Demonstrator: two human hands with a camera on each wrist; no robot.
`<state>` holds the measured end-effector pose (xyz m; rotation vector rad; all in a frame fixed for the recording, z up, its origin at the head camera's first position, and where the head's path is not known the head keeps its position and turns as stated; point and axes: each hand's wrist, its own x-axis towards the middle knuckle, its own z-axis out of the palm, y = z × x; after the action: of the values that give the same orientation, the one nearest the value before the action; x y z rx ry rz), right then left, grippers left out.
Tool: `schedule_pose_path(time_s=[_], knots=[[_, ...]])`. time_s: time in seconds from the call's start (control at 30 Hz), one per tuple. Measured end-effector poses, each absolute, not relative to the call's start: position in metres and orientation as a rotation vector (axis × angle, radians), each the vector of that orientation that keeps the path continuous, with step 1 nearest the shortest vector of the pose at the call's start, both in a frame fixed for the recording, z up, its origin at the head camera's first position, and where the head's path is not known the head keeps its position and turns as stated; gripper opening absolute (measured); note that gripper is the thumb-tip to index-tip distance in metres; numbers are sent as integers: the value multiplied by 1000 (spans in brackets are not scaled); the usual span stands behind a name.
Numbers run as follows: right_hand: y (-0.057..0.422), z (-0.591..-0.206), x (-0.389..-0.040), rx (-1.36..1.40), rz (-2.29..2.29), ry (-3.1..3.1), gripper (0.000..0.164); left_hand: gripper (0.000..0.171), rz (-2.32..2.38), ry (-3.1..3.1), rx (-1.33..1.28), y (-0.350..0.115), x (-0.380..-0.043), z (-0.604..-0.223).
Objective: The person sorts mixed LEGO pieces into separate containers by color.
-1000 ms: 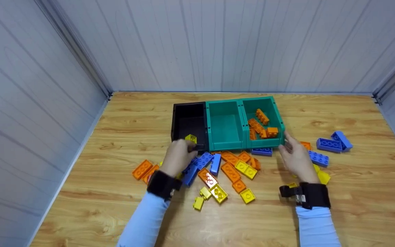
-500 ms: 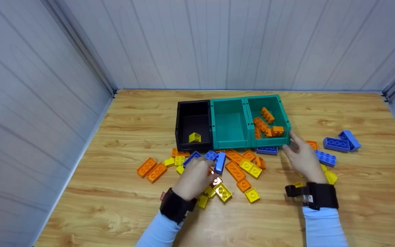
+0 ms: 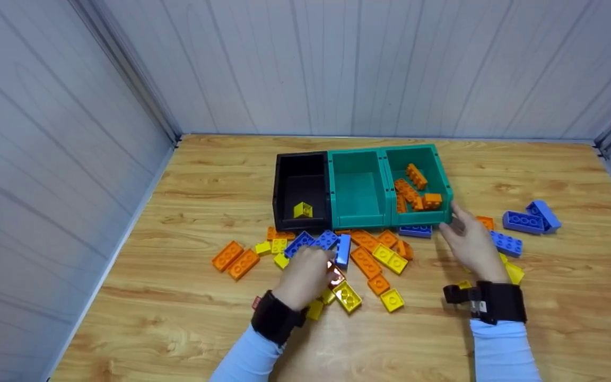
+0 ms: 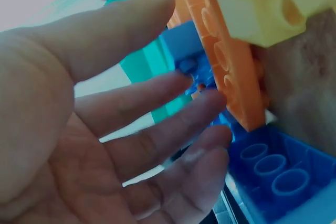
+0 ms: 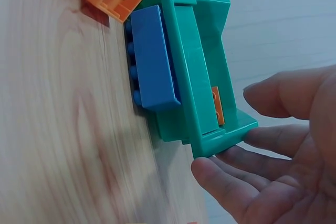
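Observation:
In the head view my left hand (image 3: 305,276) is low over the pile of toy building bricks, close to an orange brick (image 3: 337,275) and a blue brick (image 3: 343,250) on its side. The left wrist view shows its thumb and loosely bent fingers spread apart with nothing between them; the fingertips are right by the orange brick's edge. A blue brick (image 4: 289,177) lies hollow side up below them. My right hand (image 3: 475,249) touches the front corner of the right green bin (image 5: 210,142) with its fingers, thumb held apart. That bin contains several orange bricks (image 3: 417,176).
Left of it stand a middle green bin (image 3: 358,183) and a black bin (image 3: 276,191) with a yellow brick (image 3: 303,210). A blue brick (image 5: 152,59) lies against the right bin's front. More blue bricks (image 3: 523,222) lie far right; two orange bricks (image 3: 235,260) lie left.
My left hand has moved from the black bin's front edge back and right to the brick pile, leaving the yellow brick in that bin uncovered. The right hand stays at the green bin's corner.

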<state>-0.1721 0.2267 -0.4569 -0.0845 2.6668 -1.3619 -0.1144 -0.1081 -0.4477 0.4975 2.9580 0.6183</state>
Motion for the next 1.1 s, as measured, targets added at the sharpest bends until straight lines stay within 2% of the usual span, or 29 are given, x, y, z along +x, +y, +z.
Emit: schedule_pose_path(time_s=[0.13, 0.33, 0.5, 0.87, 1.1], knots=[[227, -456, -172, -84, -1359, 2665, 67, 22, 813, 3017, 312, -142, -122, -435], [227, -455, -172, -89, -1350, 2674, 67, 21, 697, 3054, 26, -177, -128, -432], [228, -455, -171, -81, -1347, 2668, 67, 26, 627, 2965, 7, -175, -130, -439], [227, -455, -171, -59, -1347, 2671, 67, 22, 528, 3017, 9, -160, -128, -446], [227, -456, -172, -64, -1328, 2667, 66, 50, 575, 2969, -8, -159, -129, -451]])
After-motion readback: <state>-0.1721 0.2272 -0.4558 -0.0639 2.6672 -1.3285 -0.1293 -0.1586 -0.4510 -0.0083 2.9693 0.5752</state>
